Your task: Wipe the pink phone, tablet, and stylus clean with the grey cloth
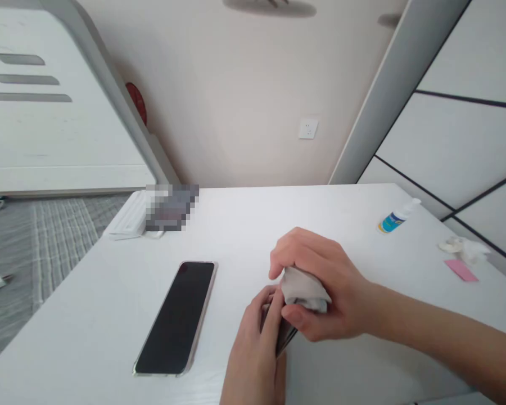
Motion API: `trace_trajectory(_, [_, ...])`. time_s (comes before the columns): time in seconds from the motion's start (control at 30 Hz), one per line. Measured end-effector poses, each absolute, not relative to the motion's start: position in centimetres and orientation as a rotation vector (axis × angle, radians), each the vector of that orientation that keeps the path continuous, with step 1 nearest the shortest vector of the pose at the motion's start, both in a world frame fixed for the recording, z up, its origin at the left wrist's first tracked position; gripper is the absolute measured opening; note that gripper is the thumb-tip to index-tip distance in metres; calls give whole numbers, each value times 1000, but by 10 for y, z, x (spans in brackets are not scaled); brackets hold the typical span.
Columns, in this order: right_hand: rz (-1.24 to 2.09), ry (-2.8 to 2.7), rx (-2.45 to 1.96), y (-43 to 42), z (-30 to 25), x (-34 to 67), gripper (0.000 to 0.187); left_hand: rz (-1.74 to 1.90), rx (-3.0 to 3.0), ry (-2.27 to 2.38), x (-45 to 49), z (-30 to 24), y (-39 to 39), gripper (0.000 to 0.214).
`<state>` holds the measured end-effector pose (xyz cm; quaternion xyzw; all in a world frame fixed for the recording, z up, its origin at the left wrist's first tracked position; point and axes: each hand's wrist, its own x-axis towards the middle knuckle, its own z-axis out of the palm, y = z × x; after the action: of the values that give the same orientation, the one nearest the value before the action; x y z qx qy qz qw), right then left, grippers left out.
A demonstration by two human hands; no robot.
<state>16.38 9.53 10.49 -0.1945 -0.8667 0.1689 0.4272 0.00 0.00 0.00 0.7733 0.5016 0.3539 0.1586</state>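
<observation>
My right hand (320, 275) is closed around a folded light grey cloth (304, 287). The cloth presses against a thin dark object with a straight edge (285, 335), held by my left hand (259, 337). Most of that object is hidden by my fingers, so its kind cannot be made out. Both hands are close together over the front middle of the white table (244, 236). To their left a smartphone (177, 320) in a clear case lies face up, its screen dark.
A small spray bottle (398, 216) lies at the back right. Near the right edge are a pink slip (461, 270) and crumpled white tissue (470, 250). White face masks (129, 216) lie at the back left, beside a blurred dark item (171, 208). A bed (59, 124) stands at left.
</observation>
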Motion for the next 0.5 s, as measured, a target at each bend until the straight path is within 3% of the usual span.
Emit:
trace_trajectory(0.1, [376, -2132, -282, 96, 99, 164, 11, 1003, 2247, 1461, 0, 1, 0, 69])
trace_trajectory(0.3, [588, -2027, -688, 120, 68, 166, 21, 932, 2057, 1433, -3, 17, -4, 55])
trace_trajectory(0.5, [454, -2087, -733, 125, 46, 166, 26, 950, 1948, 1435, -3, 16, -7, 46])
